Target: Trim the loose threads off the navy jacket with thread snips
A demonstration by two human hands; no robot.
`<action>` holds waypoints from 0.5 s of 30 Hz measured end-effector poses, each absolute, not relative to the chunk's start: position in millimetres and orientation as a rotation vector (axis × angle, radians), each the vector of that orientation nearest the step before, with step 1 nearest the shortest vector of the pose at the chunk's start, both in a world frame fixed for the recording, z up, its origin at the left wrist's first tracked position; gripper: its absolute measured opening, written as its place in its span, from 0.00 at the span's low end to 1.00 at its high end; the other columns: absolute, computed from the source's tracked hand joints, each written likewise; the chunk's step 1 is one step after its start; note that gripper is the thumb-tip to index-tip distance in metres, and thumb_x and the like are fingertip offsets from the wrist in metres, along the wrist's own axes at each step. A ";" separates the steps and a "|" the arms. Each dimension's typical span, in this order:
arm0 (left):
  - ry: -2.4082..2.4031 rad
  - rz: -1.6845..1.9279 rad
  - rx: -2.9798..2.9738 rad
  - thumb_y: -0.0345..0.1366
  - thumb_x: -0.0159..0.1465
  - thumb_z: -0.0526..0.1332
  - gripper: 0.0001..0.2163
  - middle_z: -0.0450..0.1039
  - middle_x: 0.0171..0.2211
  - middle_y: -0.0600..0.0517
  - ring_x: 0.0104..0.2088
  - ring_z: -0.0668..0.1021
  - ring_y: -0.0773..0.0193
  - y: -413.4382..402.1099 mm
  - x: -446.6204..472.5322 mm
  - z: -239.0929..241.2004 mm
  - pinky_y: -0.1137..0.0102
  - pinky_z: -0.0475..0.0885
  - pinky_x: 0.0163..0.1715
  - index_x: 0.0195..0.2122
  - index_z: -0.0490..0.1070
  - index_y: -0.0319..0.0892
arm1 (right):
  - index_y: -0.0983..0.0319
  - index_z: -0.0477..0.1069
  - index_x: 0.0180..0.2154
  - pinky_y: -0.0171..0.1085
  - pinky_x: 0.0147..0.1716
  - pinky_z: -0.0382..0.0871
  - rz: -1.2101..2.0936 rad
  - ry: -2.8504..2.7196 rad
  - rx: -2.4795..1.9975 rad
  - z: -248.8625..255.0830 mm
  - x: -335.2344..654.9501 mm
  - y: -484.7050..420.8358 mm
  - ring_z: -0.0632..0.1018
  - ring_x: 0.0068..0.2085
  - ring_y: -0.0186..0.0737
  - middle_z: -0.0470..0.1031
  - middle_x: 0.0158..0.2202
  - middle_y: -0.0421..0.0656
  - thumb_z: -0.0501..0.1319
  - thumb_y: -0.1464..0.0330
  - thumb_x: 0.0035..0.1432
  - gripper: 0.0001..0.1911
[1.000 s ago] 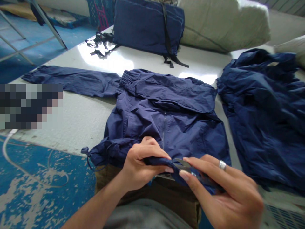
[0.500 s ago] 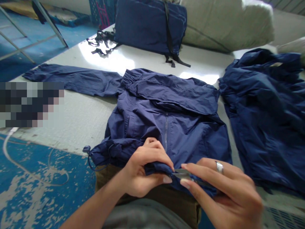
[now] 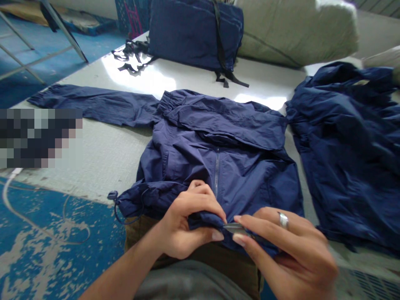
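A navy zip-up jacket (image 3: 246, 175) lies on the table in front of me, its near edge over my lap. Its hem is pinched between the thumb and fingers of my left hand (image 3: 190, 221), just below the zipper (image 3: 216, 173). My right hand (image 3: 290, 250), with a ring on one finger, closes on small metal thread snips (image 3: 235, 228). Their blades are together and the tips meet the fabric beside my left fingertips. The handle of the snips is mostly hidden by my fingers. A cord with a toggle (image 3: 112, 195) hangs at the hem's left corner.
Another navy garment (image 3: 346, 154) is heaped on the right of the table (image 3: 103, 154). At the back stand a strapped navy bundle (image 3: 193, 35) and a large pale sack (image 3: 296, 31), with black straps (image 3: 133, 58) nearby. A pixelated object with a white cable (image 3: 6, 193) sits left.
The snips' blades were apart and are now together, as my right thumb and fingers squeezed. My right hand has shifted slightly left. The left hand keeps its pinch on the hem.
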State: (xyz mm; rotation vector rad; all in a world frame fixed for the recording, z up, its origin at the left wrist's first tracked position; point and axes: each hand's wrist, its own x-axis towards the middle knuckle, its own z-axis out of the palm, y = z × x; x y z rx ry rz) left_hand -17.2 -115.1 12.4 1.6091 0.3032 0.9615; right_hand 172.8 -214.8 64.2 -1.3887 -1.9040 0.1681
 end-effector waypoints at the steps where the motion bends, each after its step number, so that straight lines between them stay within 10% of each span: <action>1: 0.301 0.962 1.609 0.42 0.66 0.69 0.09 0.81 0.29 0.49 0.32 0.77 0.59 -115.1 -17.2 12.2 0.57 0.64 0.46 0.35 0.80 0.42 | 0.61 0.78 0.42 0.34 0.24 0.69 0.167 -1.906 -1.384 64.1 172.9 -215.1 0.77 0.23 0.34 0.76 0.25 0.38 0.67 0.77 0.58 0.10; 15: 0.289 0.963 1.603 0.42 0.65 0.69 0.09 0.81 0.29 0.49 0.32 0.76 0.59 -114.6 -16.5 11.2 0.57 0.65 0.46 0.36 0.80 0.42 | 0.61 0.77 0.42 0.34 0.24 0.69 0.169 -1.921 -1.365 64.9 170.7 -213.0 0.77 0.23 0.33 0.76 0.26 0.38 0.67 0.79 0.59 0.11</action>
